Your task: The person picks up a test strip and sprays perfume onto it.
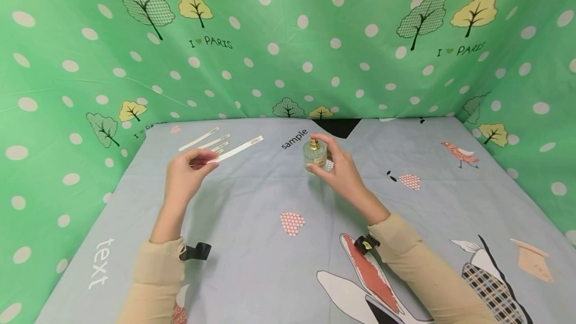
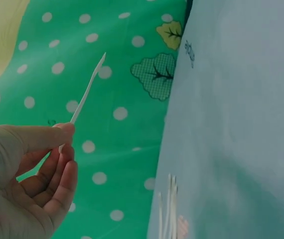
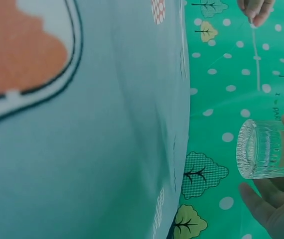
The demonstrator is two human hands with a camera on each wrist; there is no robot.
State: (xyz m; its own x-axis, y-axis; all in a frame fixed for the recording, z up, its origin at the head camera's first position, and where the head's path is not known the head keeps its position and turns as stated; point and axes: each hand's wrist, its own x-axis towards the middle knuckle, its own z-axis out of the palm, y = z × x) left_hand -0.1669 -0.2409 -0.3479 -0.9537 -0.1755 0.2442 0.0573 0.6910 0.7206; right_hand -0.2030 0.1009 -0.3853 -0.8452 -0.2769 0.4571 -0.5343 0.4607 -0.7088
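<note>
My left hand (image 1: 183,171) pinches a white paper test strip (image 1: 240,148) by one end between thumb and fingertips; its printed end points away to the right. In the left wrist view the strip (image 2: 88,92) rises thin and slightly bent from the fingers. My right hand (image 1: 344,171) holds a clear glass perfume bottle (image 1: 314,155) upright, with a gold spray neck and pale label. The index finger rests on top at the sprayer, the thumb at the lower front side. In the right wrist view the ribbed glass base of the bottle (image 3: 264,149) shows above the table.
Several more white strips (image 1: 198,140) lie side by side on the table at the back left, partly behind my left hand. A grey-blue printed cloth (image 1: 252,264) covers the table. Green dotted curtains (image 1: 279,39) hang along the back and both sides.
</note>
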